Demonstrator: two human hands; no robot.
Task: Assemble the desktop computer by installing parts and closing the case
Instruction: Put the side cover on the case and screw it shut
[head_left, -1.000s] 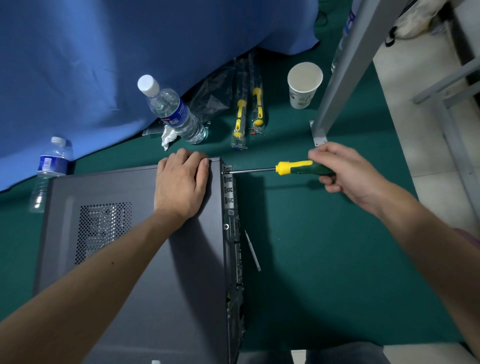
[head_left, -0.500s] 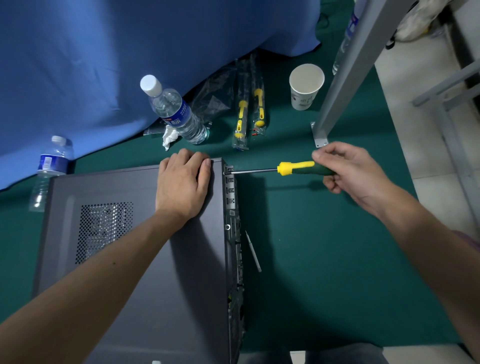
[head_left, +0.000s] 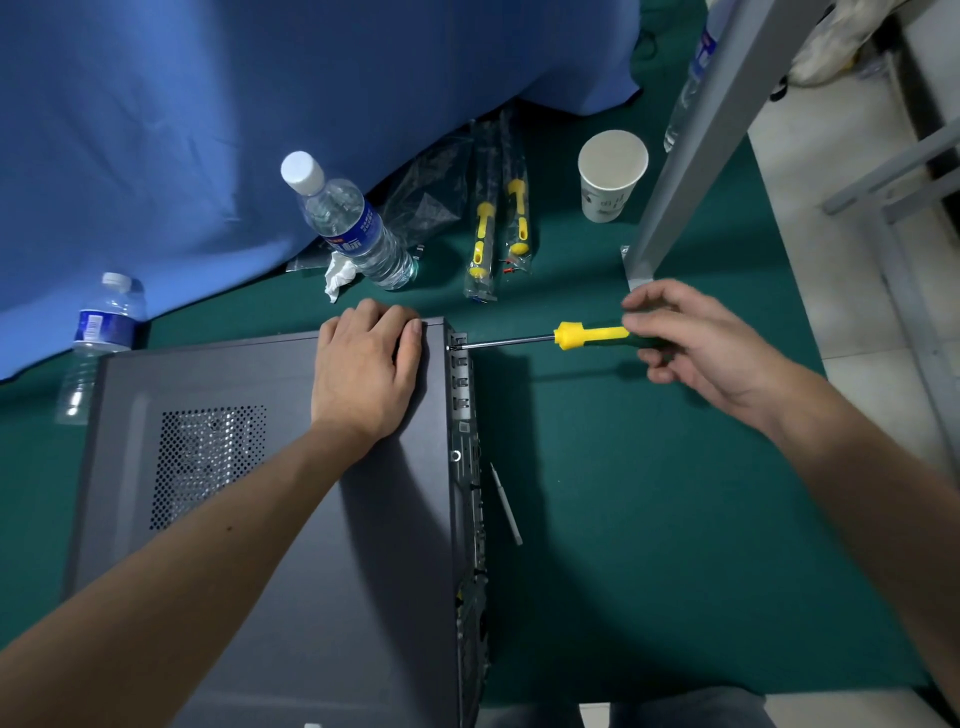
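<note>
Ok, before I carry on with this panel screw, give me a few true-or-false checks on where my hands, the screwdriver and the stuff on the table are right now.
1. The left hand rests flat on the dark grey metal computer case near its far corner. True.
2. The right hand holds a red-handled hammer. False: it holds the yellow-and-green-handled screwdriver.
3. The screwdriver's tip meets the case's rear edge at the top corner. True.
4. The white paper cup lies tipped on its side. False: it stands upright on the green table cover.
5. Two packaged yellow-handled screwdrivers lie beyond the case. True.
6. The capped clear plastic water bottle stands on top of the case. False: it is on the table beyond it.
</note>
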